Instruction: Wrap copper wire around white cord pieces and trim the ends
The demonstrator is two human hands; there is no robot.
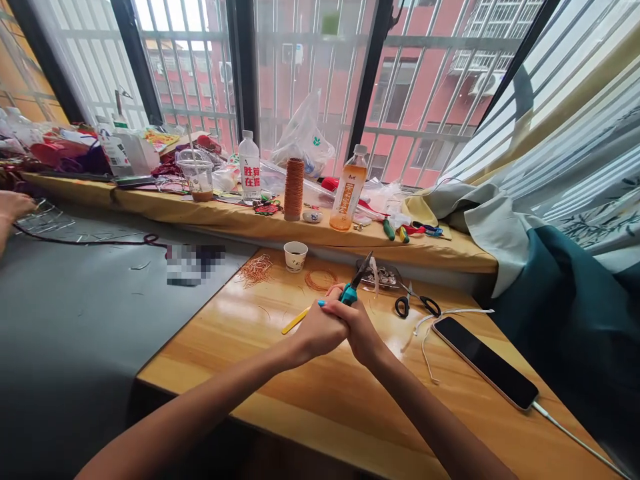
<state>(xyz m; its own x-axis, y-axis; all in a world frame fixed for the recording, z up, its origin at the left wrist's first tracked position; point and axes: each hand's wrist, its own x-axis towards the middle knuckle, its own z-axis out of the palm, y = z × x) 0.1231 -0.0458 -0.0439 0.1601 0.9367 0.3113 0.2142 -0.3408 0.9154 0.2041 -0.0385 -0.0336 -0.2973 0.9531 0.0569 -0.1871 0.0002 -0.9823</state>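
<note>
My right hand (pixel 361 327) is closed around pliers with teal handles (pixel 349 294). Their dark, pointed jaws tilt up and away over the table. Pressed against it, my left hand (pixel 323 328) has its fingers curled in, and what they hold, if anything, is hidden. A small yellow stick (pixel 295 321) shows just beyond my left hand; whether it touches the hand I cannot tell. Past both hands, a coil of copper-coloured wire (pixel 321 280) lies by a paper cup (pixel 295 257) with dark contents. A tangle of thin wire pieces (pixel 256 270) is left of the cup.
Black-handled scissors (pixel 417 305), a dark tray of small pieces (pixel 384 276), white cords (pixel 427 353) and a charging phone (pixel 486 363) are at right. Bottles (pixel 349 190) and a brown spool (pixel 293 190) stand on the ledge. Another person's hand (pixel 17 205) is far left.
</note>
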